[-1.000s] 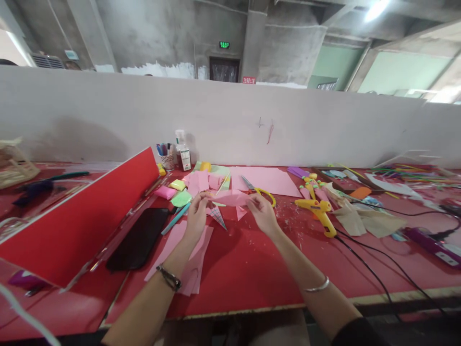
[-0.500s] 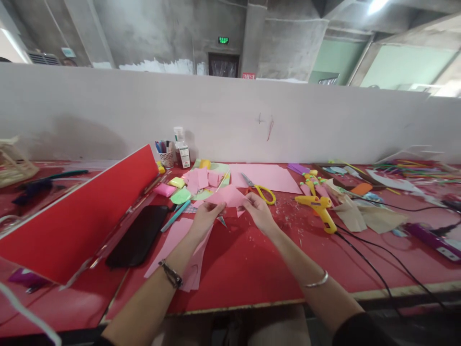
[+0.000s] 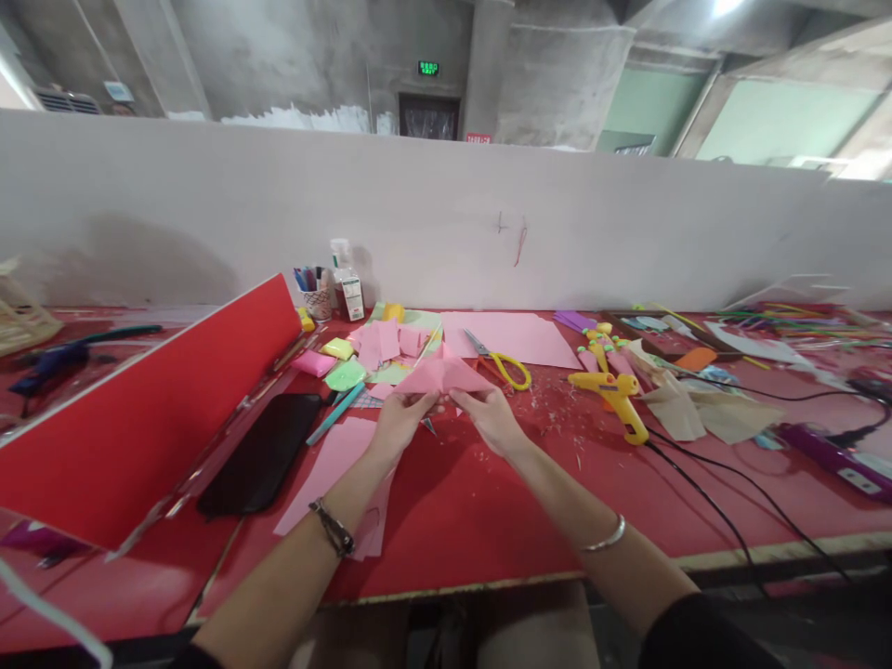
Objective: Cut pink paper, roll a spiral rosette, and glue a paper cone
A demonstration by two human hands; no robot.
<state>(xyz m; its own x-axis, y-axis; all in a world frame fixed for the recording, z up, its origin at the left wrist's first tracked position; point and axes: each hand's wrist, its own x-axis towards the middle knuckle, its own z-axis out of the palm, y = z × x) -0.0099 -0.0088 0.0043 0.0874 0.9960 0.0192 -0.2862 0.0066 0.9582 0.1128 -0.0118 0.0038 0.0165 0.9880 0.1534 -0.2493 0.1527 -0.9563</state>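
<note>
Between my two hands is a folded piece of pink paper (image 3: 440, 372), creased down its middle with a peak at the top and a point out to each side. My left hand (image 3: 410, 418) pinches its lower left edge. On the lower right edge, the fingers of my right hand (image 3: 491, 418) are closed too. Just behind the paper lie scissors (image 3: 511, 369) with yellow handles, their blades on a large pink sheet (image 3: 547, 339). Near my left forearm rest long pink paper strips (image 3: 341, 469). Some fingertips are hidden by the paper.
A yellow glue gun (image 3: 617, 395) with a black cord lies to the right. On the left are a black phone-like slab (image 3: 261, 455), a teal pen-like stick (image 3: 335, 413) and a tilted red board (image 3: 153, 409). Clay packets (image 3: 313, 362), a pen cup (image 3: 318, 302) and a bottle (image 3: 347, 283) stand farther back.
My hands have come closer together on the pink paper. The paper, flatter before, now rises to a peak with a centre crease. The view has shifted slightly.
</note>
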